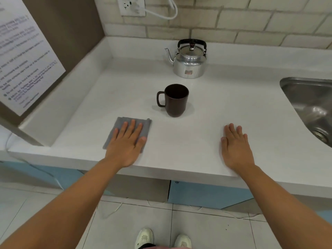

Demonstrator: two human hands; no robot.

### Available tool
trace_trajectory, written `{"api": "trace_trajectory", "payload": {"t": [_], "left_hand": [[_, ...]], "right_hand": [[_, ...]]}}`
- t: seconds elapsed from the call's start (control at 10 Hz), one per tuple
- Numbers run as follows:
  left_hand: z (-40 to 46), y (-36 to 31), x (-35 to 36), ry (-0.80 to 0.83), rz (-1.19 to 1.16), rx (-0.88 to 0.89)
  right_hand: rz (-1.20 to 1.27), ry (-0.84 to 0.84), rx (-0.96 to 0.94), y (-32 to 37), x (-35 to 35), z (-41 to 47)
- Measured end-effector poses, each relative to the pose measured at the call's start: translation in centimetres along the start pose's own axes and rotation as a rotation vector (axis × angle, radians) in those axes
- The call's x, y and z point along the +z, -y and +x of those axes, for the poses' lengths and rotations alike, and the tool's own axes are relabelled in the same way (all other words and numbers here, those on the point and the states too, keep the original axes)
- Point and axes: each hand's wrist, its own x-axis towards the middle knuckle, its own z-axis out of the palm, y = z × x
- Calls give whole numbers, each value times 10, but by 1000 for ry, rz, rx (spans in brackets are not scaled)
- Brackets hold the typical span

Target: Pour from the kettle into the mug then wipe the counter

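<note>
While flat left hand (125,146) presses square grey cloth (124,123), smooth white counter (188,141) shows.

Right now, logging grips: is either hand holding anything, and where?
Nothing gripped. Left hand lies flat on the grey folded cloth; right hand flat on the white counter.

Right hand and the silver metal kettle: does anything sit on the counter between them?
In the head view, only bare white counter lies between the right hand and the silver metal kettle; the dark brown mug stands left of that line.
</note>
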Motion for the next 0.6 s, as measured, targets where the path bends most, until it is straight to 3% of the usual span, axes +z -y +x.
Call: {"api": "trace_trajectory", "payload": {"t": [0.4,0.6], "left_hand": [[1,1,-18,111,30,47],[38,-11,-103,458,143,35]], "right_hand": [[55,-16,-116,79,16,0],[-52,95,-122,87,-31,23]]}}
